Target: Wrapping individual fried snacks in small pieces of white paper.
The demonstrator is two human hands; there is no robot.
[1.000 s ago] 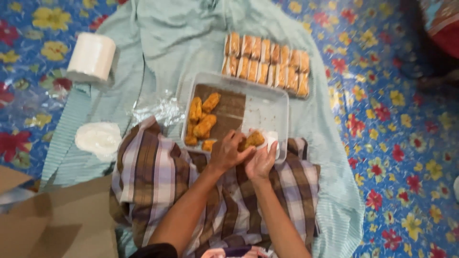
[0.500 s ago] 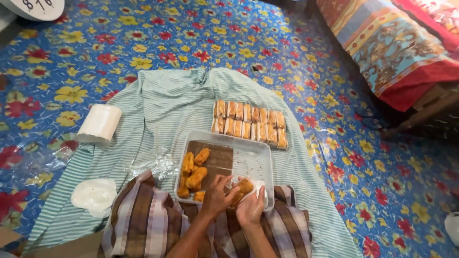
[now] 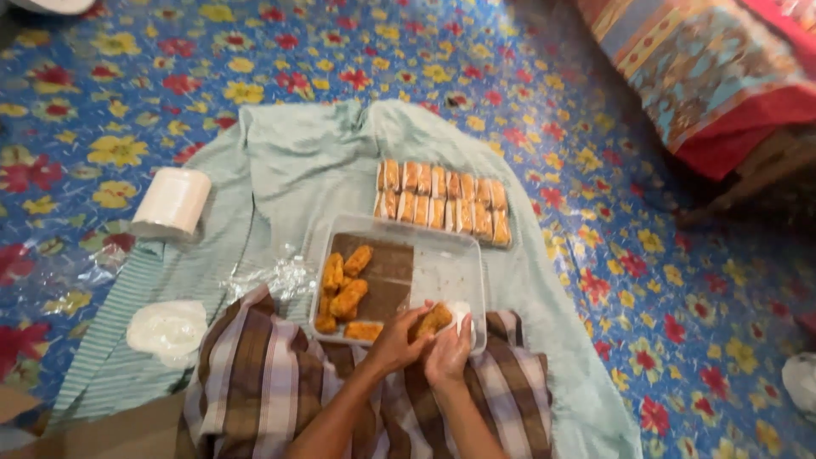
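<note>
Nearest, the left hand (image 3: 393,342) and right hand (image 3: 449,350) are closing together over the checked lap cloth (image 3: 280,374), both pinching one fried roll (image 3: 433,320) with a scrap of white wrap (image 3: 461,312) under it; the fingers are clamped on the roll, which is sitting at the near right corner of the tray (image 3: 450,255).

By the look of it, the wrapping is well along. Behind the tray, two rows of wrapped rolls (image 3: 442,204) are lying finished and packed side by side on the green sheet (image 3: 314,161). Left to do, a handful of loose rolls (image 3: 344,293) are waiting on the brown paper in the tray's left half; the right half is bare.

For room, the tray's near rim is touching the lap cloth, so the hands are working just at that edge. The sheet to the right of the tray is lying open. To the left, crumpled film (image 3: 285,276) is lying just beside the tray, a white stack (image 3: 167,327) farther out, and a paper roll (image 3: 174,201) beyond on the flowered floor (image 3: 663,280).
</note>
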